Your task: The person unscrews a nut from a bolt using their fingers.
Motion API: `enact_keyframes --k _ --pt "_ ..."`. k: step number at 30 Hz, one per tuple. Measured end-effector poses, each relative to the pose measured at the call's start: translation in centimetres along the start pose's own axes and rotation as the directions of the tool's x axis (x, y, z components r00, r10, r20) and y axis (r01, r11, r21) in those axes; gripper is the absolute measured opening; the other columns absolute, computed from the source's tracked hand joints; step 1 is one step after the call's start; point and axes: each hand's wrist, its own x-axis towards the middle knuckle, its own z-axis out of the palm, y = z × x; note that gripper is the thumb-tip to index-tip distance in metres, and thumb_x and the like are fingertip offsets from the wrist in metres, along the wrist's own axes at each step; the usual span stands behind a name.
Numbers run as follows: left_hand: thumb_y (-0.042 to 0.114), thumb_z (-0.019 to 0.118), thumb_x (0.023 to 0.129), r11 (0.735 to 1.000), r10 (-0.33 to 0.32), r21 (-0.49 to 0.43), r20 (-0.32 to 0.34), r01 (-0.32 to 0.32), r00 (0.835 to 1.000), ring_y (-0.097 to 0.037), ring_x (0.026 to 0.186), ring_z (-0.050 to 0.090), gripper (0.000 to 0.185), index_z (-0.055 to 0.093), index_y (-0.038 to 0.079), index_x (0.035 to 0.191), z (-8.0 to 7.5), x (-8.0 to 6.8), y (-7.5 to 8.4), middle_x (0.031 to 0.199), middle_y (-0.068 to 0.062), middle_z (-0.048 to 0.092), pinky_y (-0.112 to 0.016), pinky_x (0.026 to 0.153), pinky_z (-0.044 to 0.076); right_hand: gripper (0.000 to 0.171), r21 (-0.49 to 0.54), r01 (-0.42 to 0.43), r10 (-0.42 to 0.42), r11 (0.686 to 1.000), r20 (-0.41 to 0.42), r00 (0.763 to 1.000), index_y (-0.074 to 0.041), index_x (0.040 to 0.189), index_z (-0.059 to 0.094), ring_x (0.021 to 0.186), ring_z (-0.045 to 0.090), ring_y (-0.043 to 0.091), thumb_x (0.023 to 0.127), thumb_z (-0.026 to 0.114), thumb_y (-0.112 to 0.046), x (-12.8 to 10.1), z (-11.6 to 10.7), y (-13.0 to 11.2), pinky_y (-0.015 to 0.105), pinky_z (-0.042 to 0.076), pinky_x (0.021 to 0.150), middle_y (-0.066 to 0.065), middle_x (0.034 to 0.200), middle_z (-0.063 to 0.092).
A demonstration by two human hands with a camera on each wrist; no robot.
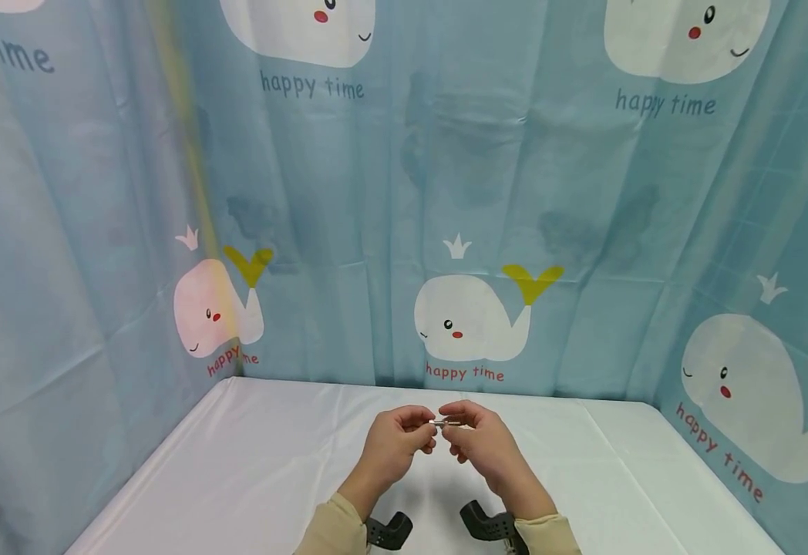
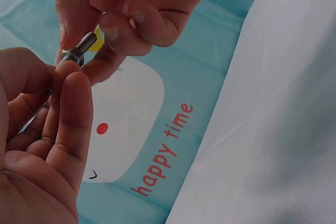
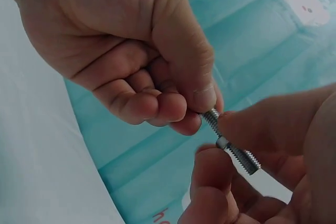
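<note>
Threaded bolt (image 3: 231, 148) | pinched between left hand (image 1: 393, 443) and right hand (image 1: 480, 439) | nut (image 3: 222, 142) sat mid-thread, threading judged unfinished | above table (image 1: 237, 462)

We are seeing even, bright light; soft shadows are falling under the hands (image 1: 439, 447) on the table (image 1: 237, 478), and wrist-view backgrounds are blurring.

place: makeshift recording booth | walls: blue whale-print "happy time" curtain (image 1: 473, 231) hung on three sides | surface: counter (image 1: 251, 462) under a white cloth | gear: black wrist camera mounts (image 1: 390, 530)
</note>
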Motion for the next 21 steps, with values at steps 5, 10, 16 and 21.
enact_keyframes --k 5,10,16,21 --pt "-0.001 0.065 0.092 1.000 0.000 0.005 0.000 0.000 1.000 -0.022 0.070 0.066 0.010 0.069 -0.005 0.100 0.1 0.5 -1.2 0.084 -0.014 0.068 -0.031 0.067 0.058 0.033 -0.003 -0.025 0.025 1.000 0.003 1.000 -0.002 0.115 0.066 0.061 0.056 0.019 0.101 0.060 -0.031 0.0 -0.1 0.1 0.030 0.048 0.055 0.012 0.090 0.068" --pt "0.000 0.066 0.092 1.000 -0.004 0.007 0.010 0.004 1.000 -0.020 0.069 0.066 0.010 0.070 -0.003 0.101 0.0 1.3 -3.1 0.085 -0.014 0.069 -0.031 0.067 0.058 0.034 -0.021 -0.014 0.014 1.000 -0.005 1.000 -0.002 0.108 0.069 0.058 0.053 0.017 0.104 0.054 -0.033 -0.2 0.0 0.1 0.028 0.047 0.053 0.010 0.077 0.067" --pt "0.007 0.070 0.092 1.000 -0.017 -0.022 0.002 0.017 1.000 -0.019 0.070 0.067 0.011 0.071 0.001 0.101 -0.2 1.4 -3.3 0.083 -0.008 0.069 -0.031 0.068 0.058 0.027 0.000 0.004 -0.004 1.000 -0.010 1.000 -0.003 0.118 0.066 0.066 0.059 0.022 0.096 0.066 -0.020 0.0 0.0 0.0 0.031 0.050 0.057 0.010 0.098 0.068" --pt "0.007 0.070 0.092 0.999 -0.014 -0.030 0.010 0.015 1.000 -0.020 0.070 0.067 0.011 0.071 0.001 0.100 -0.2 1.3 -3.1 0.083 -0.009 0.069 -0.032 0.067 0.058 0.042 -0.022 -0.024 0.024 0.999 0.000 1.000 -0.003 0.116 0.066 0.061 0.059 0.021 0.099 0.062 -0.040 -0.1 0.0 0.1 0.031 0.050 0.055 0.009 0.092 0.070"
